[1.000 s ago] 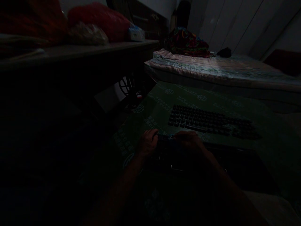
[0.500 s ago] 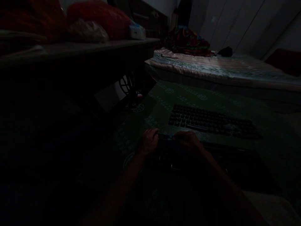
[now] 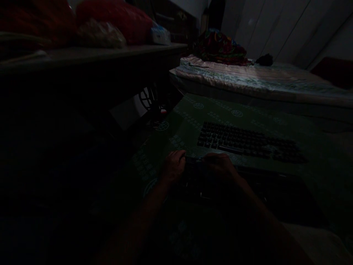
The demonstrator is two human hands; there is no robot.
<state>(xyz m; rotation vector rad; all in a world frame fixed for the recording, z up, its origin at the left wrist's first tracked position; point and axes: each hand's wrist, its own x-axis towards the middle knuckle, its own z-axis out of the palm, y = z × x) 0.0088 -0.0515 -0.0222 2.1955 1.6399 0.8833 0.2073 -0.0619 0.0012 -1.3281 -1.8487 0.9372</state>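
The scene is very dark. A black keyboard base (image 3: 286, 195) without its keycaps lies across the green printed board in front of me. My left hand (image 3: 175, 163) is closed over the far left edge of this base, fingers curled. At its far edge, just right of that, my right hand (image 3: 220, 163) is pinched on something thin whose kind the dark hides; its tip points toward my left hand. Behind the base, the loose keycaps (image 3: 245, 141) are laid out in keyboard order, with the long space bar (image 3: 231, 149) at the near side.
The green board (image 3: 182, 117) stretches to a bed (image 3: 248, 81) with a striped sheet and a bundled patterned blanket (image 3: 219, 48). On the left stands a table (image 3: 110, 55) carrying red bags (image 3: 118, 20) and a tissue pack (image 3: 160, 35). A spoked wheel (image 3: 146, 98) shows below it.
Both hands stay at nearly the same spots on the base. The right hand's fingers have shifted very slightly; the keycaps have not moved.
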